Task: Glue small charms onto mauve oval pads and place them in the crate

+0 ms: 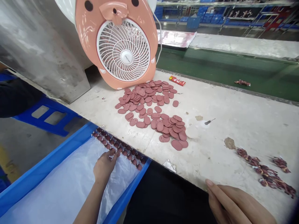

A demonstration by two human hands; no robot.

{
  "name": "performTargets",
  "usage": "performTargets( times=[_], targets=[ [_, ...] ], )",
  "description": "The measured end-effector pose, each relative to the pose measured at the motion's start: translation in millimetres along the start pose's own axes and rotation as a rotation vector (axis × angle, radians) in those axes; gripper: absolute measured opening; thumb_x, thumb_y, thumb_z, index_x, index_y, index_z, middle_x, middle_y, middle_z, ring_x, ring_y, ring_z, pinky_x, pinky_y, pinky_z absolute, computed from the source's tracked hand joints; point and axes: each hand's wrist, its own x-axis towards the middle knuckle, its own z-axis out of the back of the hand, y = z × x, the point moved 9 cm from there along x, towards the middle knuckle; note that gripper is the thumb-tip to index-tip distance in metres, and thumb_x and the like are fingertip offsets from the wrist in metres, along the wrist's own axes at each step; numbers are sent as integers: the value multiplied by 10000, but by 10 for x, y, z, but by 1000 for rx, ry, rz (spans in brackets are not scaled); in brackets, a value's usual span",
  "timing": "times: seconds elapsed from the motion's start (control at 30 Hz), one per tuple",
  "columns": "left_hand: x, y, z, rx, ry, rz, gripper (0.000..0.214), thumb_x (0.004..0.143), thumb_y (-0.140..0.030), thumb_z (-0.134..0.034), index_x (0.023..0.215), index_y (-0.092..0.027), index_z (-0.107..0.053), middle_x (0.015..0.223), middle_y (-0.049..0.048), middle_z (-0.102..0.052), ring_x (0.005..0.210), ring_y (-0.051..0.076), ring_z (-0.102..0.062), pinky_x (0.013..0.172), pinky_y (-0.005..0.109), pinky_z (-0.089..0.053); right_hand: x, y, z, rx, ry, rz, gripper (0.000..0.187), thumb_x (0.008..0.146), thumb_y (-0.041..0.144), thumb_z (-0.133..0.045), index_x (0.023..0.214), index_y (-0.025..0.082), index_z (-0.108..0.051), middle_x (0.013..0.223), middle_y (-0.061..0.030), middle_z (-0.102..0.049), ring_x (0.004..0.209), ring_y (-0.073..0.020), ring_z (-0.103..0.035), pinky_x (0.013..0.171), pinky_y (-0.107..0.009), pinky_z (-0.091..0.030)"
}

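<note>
My left hand (105, 165) reaches into a blue bin (53, 163) lined with white plastic film (63, 186). Its fingertips are at tightly packed rows of small dark-red pieces (118, 148), but I cannot tell whether they grip one. My right hand (233, 202) lies at the front edge of the white worktable (233, 130), fingers extended and holding nothing. Beyond the hands, a loose spread of flat oval pinkish-red pieces (151, 107) lies on the table. A tangle of dark-red wired parts (265, 171) lies close to my right hand, farther up the table.
A pink fan (123, 46) stands at the table's back left, beside a small red box (177, 81). A green conveyor belt (210, 67) runs behind the table. A grey metal panel (39, 49) rises on the left, with a blue stool (49, 115) and a dark sleeve (15, 96) nearby.
</note>
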Motion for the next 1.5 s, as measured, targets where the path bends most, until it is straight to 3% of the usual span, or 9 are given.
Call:
performTargets(
  times=[0.17, 0.4, 0.93, 1.3, 1.5],
  targets=[
    [-18, -50, 46, 16, -47, -28, 375, 908, -478, -557, 1142, -195, -631, 1126, 82, -671, 929, 223, -654, 820, 452, -543, 0, 32, -26, -3, 31, 49, 69, 894, 115, -705, 953, 79, -708, 719, -59, -717, 656, -113, -623, 661, -250, -469],
    [12, -285, 165, 73, -167, -158, 318, 918, -428, -559, 1126, -200, -636, 1192, 92, -640, 1063, 251, -609, 874, 469, -524, -1, 21, -18, -7, 19, 48, 83, 880, 92, -702, 962, 89, -711, 728, -52, -721, 633, -129, -639, 653, -269, -485],
    [85, -347, 148, 120, -201, -176, 293, 916, -408, -571, 1096, -189, -643, 1145, 86, -656, 1012, 238, -628, 837, 451, -541, -24, 38, -18, -3, 32, 93, 120, 864, 55, -707, 984, 52, -697, 742, -67, -727, 643, -138, -654, 645, -275, -489],
    [-170, -328, 242, 68, -396, -259, 298, 912, -433, -562, 1068, -195, -648, 1144, 84, -640, 1047, 244, -596, 844, 438, -521, 12, 51, -38, 3, 46, 98, 113, 864, 58, -702, 977, 56, -699, 746, -70, -726, 639, -147, -658, 638, -282, -494],
    [-289, -440, 130, 105, -421, -369, 272, 887, -437, -593, 974, -192, -670, 1135, 76, -639, 1077, 252, -568, 930, 473, -460, -13, 48, -32, 2, 28, 79, 139, 856, 70, -716, 994, 75, -704, 746, -63, -725, 636, -146, -654, 640, -282, -496]
  ],
)
